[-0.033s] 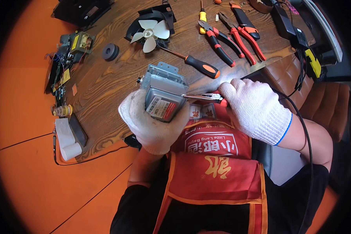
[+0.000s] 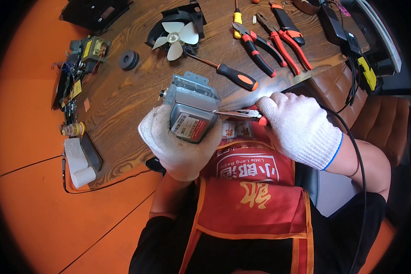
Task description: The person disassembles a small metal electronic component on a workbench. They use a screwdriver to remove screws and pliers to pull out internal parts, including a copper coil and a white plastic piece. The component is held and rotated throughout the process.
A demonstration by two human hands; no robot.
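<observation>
My left hand (image 2: 176,148), in a white knit glove, is wrapped round a magnetron (image 2: 194,98), a grey metal box with a mounting flange and a labelled side. It is held tilted above my lap, off the near table edge. From the right, my gloved right hand (image 2: 299,125) grips needle-nose pliers (image 2: 239,113) by their red handles. Their narrow jaws point left and touch the magnetron's side by the seam of its casing. Whether the jaws clamp a piece of metal there is too small to tell.
On the wooden table (image 2: 128,100) lie a screwdriver (image 2: 237,77), a fan (image 2: 174,39), black-and-red cutters (image 2: 255,50), red pliers (image 2: 287,45) and a black ring (image 2: 129,60). A transformer (image 2: 95,49) and circuit parts stand at the left edge. A black cable (image 2: 358,155) hangs beside my right arm.
</observation>
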